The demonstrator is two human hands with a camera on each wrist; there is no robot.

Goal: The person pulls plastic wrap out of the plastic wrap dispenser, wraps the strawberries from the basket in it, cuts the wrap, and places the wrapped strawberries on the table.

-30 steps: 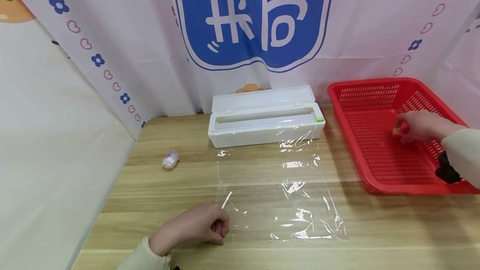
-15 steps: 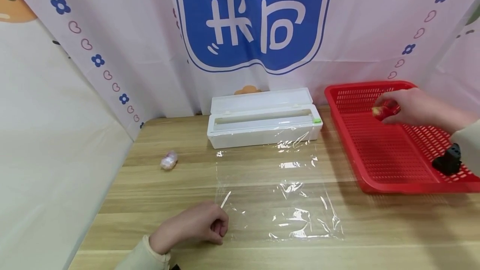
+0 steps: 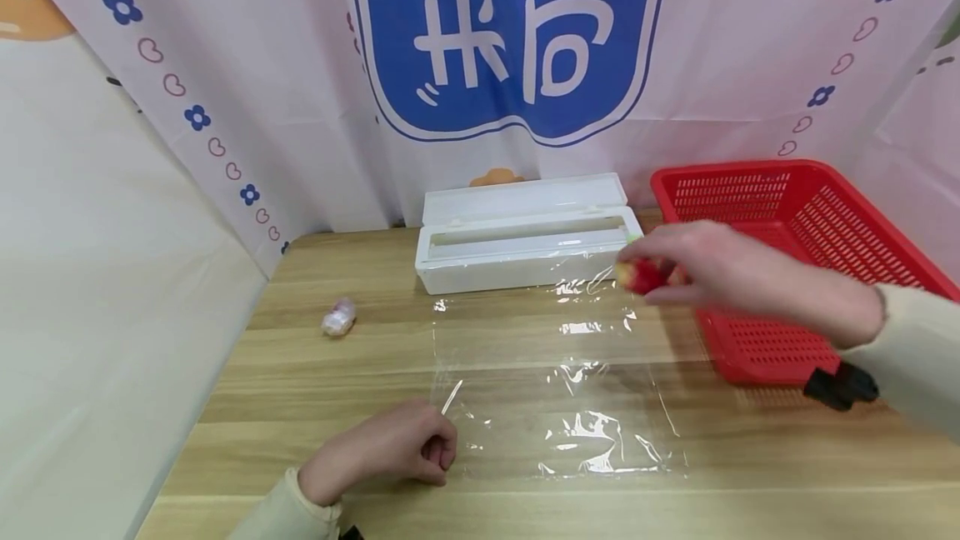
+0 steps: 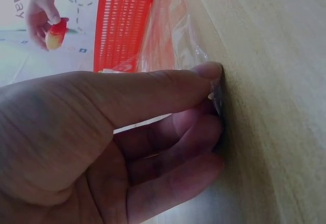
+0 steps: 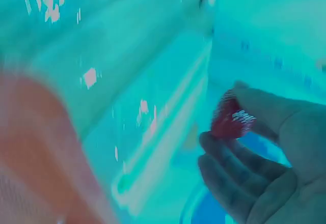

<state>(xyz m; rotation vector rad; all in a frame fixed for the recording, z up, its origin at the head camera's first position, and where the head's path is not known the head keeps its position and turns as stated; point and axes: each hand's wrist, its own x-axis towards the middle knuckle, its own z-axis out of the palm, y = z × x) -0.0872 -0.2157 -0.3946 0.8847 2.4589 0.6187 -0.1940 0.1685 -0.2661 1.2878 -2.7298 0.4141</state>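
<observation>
My right hand (image 3: pixel 705 265) grips a small, rounded red-and-yellow object (image 3: pixel 642 275), its exact kind blurred. It is held in the air near the right end of the white cling film box (image 3: pixel 528 269). A clear sheet of cling film (image 3: pixel 525 390) stretches from that box toward me over the wooden table. At the sheet's near left corner, my left hand (image 3: pixel 408 444) rests on the table. In the left wrist view its thumb and fingers pinch the film's edge (image 4: pixel 217 99).
A red plastic basket (image 3: pixel 720 348) stands at the right, partly behind the right forearm. On the left of the table (image 3: pixel 300 407) lies a small whitish-purple wrapped lump (image 3: pixel 339 317). The box's lid (image 3: pixel 521 198) is raised against a printed curtain (image 3: pixel 300 90).
My right hand has lifted the red-and-yellow object out of the basket and carried it left, over to the film box's right end. My left hand has stayed in place.
</observation>
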